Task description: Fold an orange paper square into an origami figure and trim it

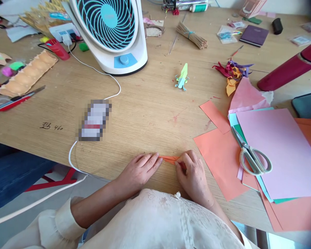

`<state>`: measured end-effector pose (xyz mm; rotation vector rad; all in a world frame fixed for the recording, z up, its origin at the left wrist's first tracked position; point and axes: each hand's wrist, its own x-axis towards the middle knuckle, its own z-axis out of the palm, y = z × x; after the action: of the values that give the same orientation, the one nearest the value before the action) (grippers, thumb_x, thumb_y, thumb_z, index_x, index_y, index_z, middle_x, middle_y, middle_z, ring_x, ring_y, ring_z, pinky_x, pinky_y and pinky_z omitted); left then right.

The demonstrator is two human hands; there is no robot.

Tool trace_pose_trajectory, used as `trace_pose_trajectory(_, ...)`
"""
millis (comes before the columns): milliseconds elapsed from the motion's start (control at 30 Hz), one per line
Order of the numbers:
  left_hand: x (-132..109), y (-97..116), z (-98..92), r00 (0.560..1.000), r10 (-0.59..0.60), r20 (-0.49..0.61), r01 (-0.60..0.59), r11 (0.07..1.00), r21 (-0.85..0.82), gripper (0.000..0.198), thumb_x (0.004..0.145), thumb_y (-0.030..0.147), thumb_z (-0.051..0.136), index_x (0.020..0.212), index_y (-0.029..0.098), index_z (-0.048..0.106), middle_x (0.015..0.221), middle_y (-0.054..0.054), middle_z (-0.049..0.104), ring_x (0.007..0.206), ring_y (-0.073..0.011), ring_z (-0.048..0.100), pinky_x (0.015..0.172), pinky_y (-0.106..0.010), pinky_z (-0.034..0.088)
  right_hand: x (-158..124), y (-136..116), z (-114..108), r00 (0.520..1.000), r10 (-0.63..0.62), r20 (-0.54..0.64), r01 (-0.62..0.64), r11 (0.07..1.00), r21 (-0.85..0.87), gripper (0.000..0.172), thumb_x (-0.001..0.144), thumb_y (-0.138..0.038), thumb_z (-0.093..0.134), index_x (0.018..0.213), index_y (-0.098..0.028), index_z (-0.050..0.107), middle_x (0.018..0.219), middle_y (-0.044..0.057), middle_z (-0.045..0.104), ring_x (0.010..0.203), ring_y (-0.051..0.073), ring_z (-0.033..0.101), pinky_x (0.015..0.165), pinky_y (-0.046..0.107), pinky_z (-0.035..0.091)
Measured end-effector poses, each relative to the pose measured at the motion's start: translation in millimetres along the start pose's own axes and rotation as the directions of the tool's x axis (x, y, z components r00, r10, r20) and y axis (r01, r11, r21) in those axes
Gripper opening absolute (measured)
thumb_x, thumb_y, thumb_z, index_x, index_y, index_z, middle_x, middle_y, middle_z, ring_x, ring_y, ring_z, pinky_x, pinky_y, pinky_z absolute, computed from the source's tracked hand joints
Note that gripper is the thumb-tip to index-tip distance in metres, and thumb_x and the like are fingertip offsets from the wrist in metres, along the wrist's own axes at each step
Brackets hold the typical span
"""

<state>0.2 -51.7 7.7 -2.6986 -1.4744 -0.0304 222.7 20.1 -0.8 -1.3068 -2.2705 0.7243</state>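
Note:
A small, narrow folded orange paper lies on the wooden table near its front edge. My left hand rests on the table with fingers stretched flat, their tips pressing the paper's left end. My right hand has its fingers curled, pinching the paper's right end, which it hides.
Orange, pink and teal paper sheets lie at the right with scissors on them. A folded green paper figure, paper scraps, a white-blue fan with a white cable, a stick bundle, a red cutter and a maroon bottle are further back.

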Motion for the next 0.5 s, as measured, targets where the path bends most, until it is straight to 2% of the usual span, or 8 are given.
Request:
trace_pose_trajectory(267,6.2,2.4,-1.6,0.999,-0.049,-0.013,0.049,0.999,-0.006,0.041,0.100,0.016,0.039,0.138,0.011,0.054,0.136,-0.011,0.060,0.112,-0.0239,0.053,0.091,-0.037,0.045,-0.2,0.6,0.3,1.000,0.000,0.002,0.000,1.000,-0.012,0.018,0.087,-0.008,0.050,0.077,-0.022,0.046,0.081,0.002,0.051,0.074,0.019,0.050,0.068,0.033,0.036)
trace_pose_trajectory(500,4.4,2.1,-0.5,0.997,-0.013,-0.070,0.008,0.997,-0.070,0.042,0.100,0.013,0.036,0.138,0.004,0.052,0.135,-0.014,0.059,0.113,-0.0249,0.052,0.097,-0.039,0.043,0.1,-0.1,-0.2,1.000,-0.001,0.006,0.001,1.000,-0.016,0.018,0.087,-0.008,0.050,0.077,-0.022,0.046,0.081,0.002,0.052,0.074,0.019,0.050,0.069,0.033,0.037)
